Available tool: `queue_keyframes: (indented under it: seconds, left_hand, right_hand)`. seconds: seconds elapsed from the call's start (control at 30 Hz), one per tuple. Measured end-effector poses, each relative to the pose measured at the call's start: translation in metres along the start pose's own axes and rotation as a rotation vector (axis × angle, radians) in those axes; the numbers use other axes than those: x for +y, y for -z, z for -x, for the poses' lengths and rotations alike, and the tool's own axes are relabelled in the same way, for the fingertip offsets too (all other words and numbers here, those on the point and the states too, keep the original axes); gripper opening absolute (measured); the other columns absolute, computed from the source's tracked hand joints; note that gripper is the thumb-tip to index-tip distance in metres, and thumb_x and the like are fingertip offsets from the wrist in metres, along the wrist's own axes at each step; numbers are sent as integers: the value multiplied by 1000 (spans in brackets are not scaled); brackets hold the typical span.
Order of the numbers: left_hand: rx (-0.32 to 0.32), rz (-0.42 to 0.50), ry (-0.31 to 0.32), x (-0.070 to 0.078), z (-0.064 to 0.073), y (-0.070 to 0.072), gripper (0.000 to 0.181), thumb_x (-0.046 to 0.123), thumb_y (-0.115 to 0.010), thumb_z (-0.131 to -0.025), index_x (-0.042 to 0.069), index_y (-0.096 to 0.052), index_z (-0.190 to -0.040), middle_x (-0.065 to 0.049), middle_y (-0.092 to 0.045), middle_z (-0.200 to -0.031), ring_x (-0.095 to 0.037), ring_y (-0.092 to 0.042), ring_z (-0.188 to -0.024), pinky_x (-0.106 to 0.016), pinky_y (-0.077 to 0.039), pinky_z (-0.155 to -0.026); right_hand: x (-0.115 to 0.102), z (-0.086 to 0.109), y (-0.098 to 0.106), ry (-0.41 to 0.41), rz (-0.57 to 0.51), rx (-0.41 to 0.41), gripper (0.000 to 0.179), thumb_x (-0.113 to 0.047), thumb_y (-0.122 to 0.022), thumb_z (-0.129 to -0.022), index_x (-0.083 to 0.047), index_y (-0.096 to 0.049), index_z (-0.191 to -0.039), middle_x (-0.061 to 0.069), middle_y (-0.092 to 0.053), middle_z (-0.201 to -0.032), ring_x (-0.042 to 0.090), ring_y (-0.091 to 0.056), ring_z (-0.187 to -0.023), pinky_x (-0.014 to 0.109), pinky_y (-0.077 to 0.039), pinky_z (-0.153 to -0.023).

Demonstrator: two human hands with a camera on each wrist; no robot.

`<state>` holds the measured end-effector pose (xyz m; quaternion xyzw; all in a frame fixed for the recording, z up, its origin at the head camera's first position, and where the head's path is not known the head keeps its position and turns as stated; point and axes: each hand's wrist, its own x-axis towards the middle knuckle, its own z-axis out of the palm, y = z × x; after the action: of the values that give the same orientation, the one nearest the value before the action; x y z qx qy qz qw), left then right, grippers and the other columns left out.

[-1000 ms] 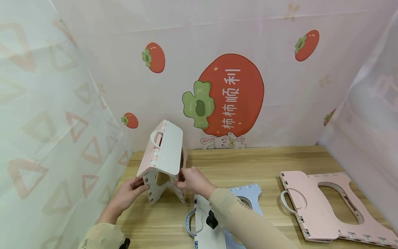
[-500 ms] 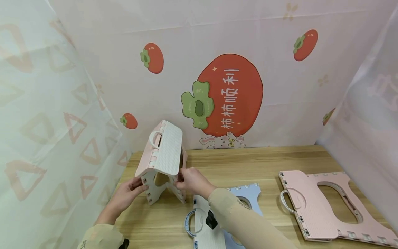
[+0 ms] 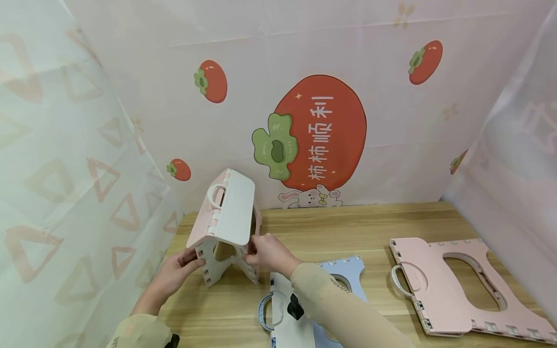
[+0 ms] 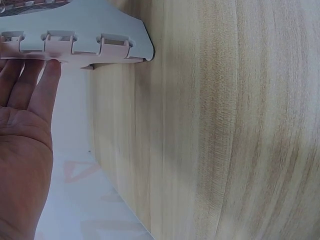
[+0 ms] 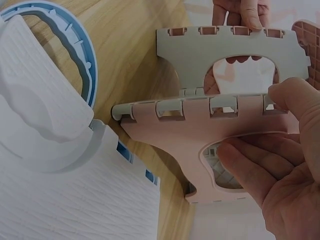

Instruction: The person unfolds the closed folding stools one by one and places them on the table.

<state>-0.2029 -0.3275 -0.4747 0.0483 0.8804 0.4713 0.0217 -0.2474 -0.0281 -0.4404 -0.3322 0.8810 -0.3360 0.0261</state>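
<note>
Leg panels: spread very slightly over the last second; I read that as gradual unfolding.
Left hand: pinching one panel's edge for me.
Right hand: grasping the opposite panel, thumb over its edge.
Pink-and-white folding step stool: tent-shaped on the wooden table, between my two grips, near the folded blue-and-white stool.

Betw. the blue-white stool and the flat pink stool a hand could pass over the tabletop — also behind them. On L side, room is narrow: the left hand occupies the gap betw. standing stool and side wall. R sleeve obstructs above blue-white stool.
</note>
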Motion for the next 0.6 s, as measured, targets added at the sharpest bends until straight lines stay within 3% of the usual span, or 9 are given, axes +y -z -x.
queue_keyframes:
  seconds: [0.13,0.6]
  left_hand:
    - [-6,16,7,0,0,1,61,33,-65,-102,4,-47,-152,-22,-58,-144,3,-56,-116,-14,-49,-92]
    - [-31,46,32,-3,-1,5,62,36,-64,-102,6,-46,-154,-21,-56,-146,7,-55,-115,-14,-49,-92]
  right_hand:
    - [0,0,0,-3,0,2,15,-14,-75,-92,-7,-62,-89,-5,-59,-73,0,-46,-59,12,-39,-50]
    - [2,-1,-1,6,-1,3,14,-14,-74,-93,-6,-63,-90,-5,-58,-73,1,-47,-60,12,-39,-50]
